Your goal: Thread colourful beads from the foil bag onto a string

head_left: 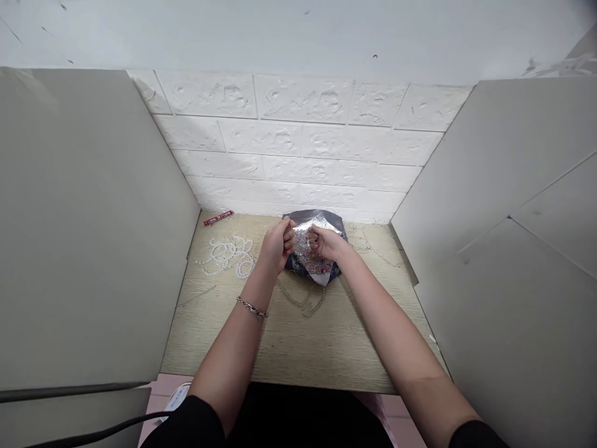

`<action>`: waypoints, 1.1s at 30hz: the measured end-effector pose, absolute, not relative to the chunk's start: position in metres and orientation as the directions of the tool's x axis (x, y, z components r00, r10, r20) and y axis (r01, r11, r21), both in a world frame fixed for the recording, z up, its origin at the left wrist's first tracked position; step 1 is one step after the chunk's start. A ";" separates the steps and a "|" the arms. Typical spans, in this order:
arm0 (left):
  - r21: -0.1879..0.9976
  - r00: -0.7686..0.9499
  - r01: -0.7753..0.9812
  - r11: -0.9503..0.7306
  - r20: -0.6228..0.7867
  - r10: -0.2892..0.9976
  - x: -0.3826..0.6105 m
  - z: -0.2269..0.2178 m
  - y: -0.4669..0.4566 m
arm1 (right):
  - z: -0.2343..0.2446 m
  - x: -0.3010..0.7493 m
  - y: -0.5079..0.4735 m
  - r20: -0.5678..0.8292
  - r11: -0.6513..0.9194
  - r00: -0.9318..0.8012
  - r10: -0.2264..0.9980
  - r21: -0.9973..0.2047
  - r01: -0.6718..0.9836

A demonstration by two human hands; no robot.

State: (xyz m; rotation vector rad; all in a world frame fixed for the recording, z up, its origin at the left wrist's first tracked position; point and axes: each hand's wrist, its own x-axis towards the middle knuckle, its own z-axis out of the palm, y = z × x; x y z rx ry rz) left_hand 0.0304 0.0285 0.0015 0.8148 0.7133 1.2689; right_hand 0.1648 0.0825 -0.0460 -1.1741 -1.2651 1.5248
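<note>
A dark bag with a silvery inside lies near the back of the table, and many small colourful beads are spread in it. My left hand is over the bag's left side, its fingers curled and thumb pressed in a pinch. Facing it, my right hand is closed too, above the beads. Whatever is between the fingertips of either hand is too small to make out. A thin strand of clear beads lies on the wood just in front of the bag.
Coiled white bead strands lie left of the bag. Behind them is a small red packet. Thin strands lie at the right. Grey panels flank the wooden table, with a white brick-patterned wall behind.
</note>
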 end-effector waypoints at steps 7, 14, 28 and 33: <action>0.840 0.163 -0.533 0.105 -0.020 0.986 0.030 0.001 0.028 | -0.036 0.172 0.082 -0.137 -0.203 -0.316 0.939 -0.961 -0.188; 0.832 0.165 -0.543 0.114 -0.028 0.986 0.030 0.000 0.029 | -0.045 0.180 0.084 -0.056 0.059 -0.129 0.990 -0.667 0.742; 0.848 0.156 -0.521 0.098 -0.019 0.988 0.031 0.002 0.028 | -0.050 0.174 0.082 -0.046 0.167 -0.196 0.980 -0.357 0.919; 0.845 0.153 -0.526 0.098 -0.019 0.988 0.031 0.002 0.027 | -0.049 0.173 0.082 -0.037 0.199 -0.225 0.974 -0.343 0.918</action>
